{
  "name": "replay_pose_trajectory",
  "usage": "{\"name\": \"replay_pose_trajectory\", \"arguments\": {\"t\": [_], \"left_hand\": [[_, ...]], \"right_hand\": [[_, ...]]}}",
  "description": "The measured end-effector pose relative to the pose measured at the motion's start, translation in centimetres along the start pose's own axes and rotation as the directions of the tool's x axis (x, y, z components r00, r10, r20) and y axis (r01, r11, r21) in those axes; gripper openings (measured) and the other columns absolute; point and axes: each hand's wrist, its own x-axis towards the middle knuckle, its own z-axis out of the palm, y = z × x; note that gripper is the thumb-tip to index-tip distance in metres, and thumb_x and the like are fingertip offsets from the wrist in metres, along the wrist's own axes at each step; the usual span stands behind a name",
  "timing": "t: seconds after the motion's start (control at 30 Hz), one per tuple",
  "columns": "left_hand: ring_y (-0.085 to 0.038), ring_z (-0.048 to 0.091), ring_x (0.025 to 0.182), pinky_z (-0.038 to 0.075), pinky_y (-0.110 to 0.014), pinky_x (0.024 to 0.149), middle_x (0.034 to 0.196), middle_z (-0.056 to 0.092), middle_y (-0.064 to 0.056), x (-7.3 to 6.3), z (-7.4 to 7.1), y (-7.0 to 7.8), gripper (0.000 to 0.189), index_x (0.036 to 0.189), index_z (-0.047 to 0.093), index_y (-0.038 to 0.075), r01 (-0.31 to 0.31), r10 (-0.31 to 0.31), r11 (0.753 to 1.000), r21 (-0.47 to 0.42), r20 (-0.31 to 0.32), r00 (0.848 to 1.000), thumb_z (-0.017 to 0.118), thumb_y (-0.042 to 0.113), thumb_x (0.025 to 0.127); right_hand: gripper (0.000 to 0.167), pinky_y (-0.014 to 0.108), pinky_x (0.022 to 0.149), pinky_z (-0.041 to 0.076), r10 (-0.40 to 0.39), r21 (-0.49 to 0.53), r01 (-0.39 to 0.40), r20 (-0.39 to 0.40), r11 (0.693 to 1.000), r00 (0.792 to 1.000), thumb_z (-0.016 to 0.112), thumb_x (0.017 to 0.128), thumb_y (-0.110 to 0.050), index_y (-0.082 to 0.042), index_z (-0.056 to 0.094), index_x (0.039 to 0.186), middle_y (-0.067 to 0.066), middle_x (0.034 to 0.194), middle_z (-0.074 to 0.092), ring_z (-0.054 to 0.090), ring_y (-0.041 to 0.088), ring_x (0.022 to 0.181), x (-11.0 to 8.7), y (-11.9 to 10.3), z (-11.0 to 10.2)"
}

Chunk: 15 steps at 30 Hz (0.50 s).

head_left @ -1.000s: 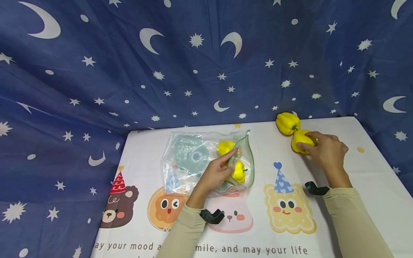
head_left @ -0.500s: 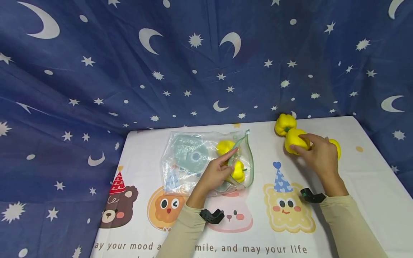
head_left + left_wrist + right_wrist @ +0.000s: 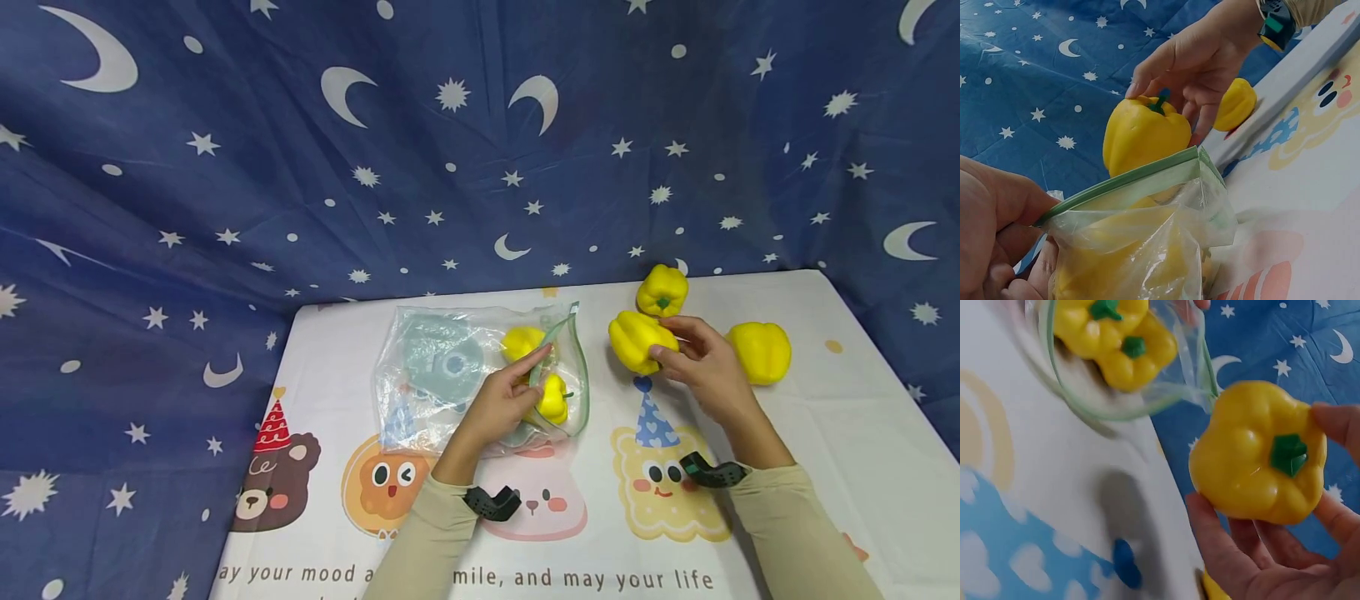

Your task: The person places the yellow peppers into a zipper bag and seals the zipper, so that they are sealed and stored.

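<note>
A yellow bell pepper [image 3: 637, 342] with a green stem is held by my right hand [image 3: 708, 367], with thumb and fingers round it. In the right wrist view that pepper [image 3: 1250, 459] appears lifted above the table, its stem end facing the camera. My left hand [image 3: 498, 408] pinches the green-edged mouth of a clear zip bag [image 3: 587, 392], keeping it open. Thumb and fingers meet on the zip strip [image 3: 1119, 181] in the left wrist view. Inside the bag lie yellow peppers [image 3: 555, 398], partly hidden by the left hand and plastic.
Two more yellow peppers stand on the table: one at the right [image 3: 761, 354], another by the back edge [image 3: 663, 289]. A white tablecloth [image 3: 862, 433] with cartoon prints covers the table. Behind it hangs a blue curtain [image 3: 420, 142] with moons and stars.
My right hand has carried its pepper leftward, off the group and closer to the bag. The back pepper has turned, and the right-hand one has come into view. The left hand stays put.
</note>
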Motion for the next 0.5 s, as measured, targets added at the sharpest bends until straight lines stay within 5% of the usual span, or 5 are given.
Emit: {"name": "replay_pose_trajectory", "arguments": {"t": [0.13, 0.2, 0.37, 0.5], "left_hand": [[-0.006, 0.029, 0.048, 0.028, -0.018, 0.044, 0.134, 0.063, -0.008, 0.0, 0.0, 0.1, 0.064, 0.153, 0.048, 0.032, -0.001, 0.001, 1.0, -0.001, 0.0, 1.0, 0.056, 0.006, 0.096], [-0.006, 0.029, 0.048, 0.028, -0.018, 0.044, 0.125, 0.067, -0.011, 0.0, 0.1, 0.1, 0.064, 0.153, 0.048, 0.032, 0.0, 0.0, 1.0, -0.001, 0.002, 1.0, 0.056, 0.005, 0.095], [-0.006, 0.03, 0.048, 0.028, -0.018, 0.044, 0.126, 0.066, -0.012, -0.1, 0.1, 0.1, 0.066, 0.153, 0.048, 0.035, 0.001, -0.001, 1.0, 0.01, 0.002, 1.0, 0.056, 0.005, 0.095], [-0.007, 0.03, 0.048, 0.029, -0.018, 0.044, 0.144, 0.057, -0.007, 0.0, 0.0, 0.1, 0.065, 0.153, 0.047, 0.035, -0.006, 0.006, 1.0, 0.021, 0.013, 1.0, 0.055, 0.005, 0.096]], "right_hand": [[0.05, 0.027, 0.08, 0.062, -0.027, 0.265, -0.018, 0.165, 0.964, 0.986, 0.068, 0.099, -0.018, -0.008, 0.046, 0.143, 0.001, 0.137, 0.051, 0.06, 0.007, 0.109, 0.0, 0.5, 1.2], [0.046, 0.028, 0.081, 0.062, -0.041, 0.348, -0.043, 0.233, 0.937, 0.972, 0.065, 0.1, -0.012, -0.006, 0.045, 0.141, -0.002, 0.131, 0.054, 0.06, 0.009, 0.108, 0.0, 0.7, 1.9], [0.038, 0.03, 0.082, 0.061, -0.037, 0.399, -0.103, 0.329, 0.911, 0.944, 0.061, 0.102, -0.012, -0.007, 0.047, 0.138, -0.005, 0.129, 0.059, 0.061, 0.011, 0.107, 0.0, 0.8, 3.5], [0.038, 0.03, 0.083, 0.061, -0.014, 0.391, -0.129, 0.342, 0.911, 0.939, 0.061, 0.103, -0.016, -0.008, 0.049, 0.138, -0.006, 0.13, 0.059, 0.06, 0.013, 0.107, 0.2, 0.9, 4.8]]}}
